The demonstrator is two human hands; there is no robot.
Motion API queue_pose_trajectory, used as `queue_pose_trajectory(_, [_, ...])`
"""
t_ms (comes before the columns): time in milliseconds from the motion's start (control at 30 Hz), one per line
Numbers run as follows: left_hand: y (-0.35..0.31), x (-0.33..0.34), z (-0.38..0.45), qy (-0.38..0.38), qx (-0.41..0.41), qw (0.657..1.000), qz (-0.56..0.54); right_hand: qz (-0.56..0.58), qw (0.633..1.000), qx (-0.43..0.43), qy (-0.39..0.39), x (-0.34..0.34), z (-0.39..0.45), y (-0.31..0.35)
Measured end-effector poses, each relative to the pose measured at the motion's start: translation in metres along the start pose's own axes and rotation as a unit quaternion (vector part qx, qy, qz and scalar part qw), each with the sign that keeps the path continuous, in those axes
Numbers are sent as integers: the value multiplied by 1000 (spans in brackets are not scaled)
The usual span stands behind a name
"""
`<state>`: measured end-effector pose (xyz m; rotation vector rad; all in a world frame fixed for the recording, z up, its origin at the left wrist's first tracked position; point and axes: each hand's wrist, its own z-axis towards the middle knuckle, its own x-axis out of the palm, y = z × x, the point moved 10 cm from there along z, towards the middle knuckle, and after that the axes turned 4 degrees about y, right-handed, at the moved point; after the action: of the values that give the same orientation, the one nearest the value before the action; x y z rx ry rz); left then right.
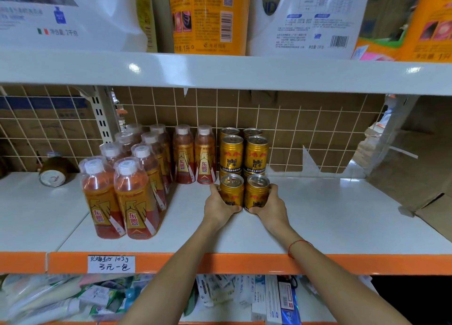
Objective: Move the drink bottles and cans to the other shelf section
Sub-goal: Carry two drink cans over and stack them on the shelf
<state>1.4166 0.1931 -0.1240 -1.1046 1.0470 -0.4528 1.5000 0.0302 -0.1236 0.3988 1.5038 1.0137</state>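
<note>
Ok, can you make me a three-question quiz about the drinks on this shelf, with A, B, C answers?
1. Where is the tipped-over can?
A far left of the shelf
B top shelf
C among the bottles

2. What colour are the bottle caps?
A green
B white
C black

3. What are the hands doing?
A hanging free
B holding one bottle
C each gripping a gold can

Answers:
1 A, it lies alone at the left.
2 B, every cap is white.
3 C, left hand grips the left can, right hand the right can.

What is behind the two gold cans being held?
Behind the two held cans stand more gold cans, stacked in two layers. The held pair covers most of the lower layer; deeper rows are hidden.
</note>
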Motion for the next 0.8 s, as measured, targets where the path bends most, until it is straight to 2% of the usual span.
queue_pose_trajectory(800, [-8,2,-8,23,-11,999,20,28,999,-7,24,-2,-5,8])
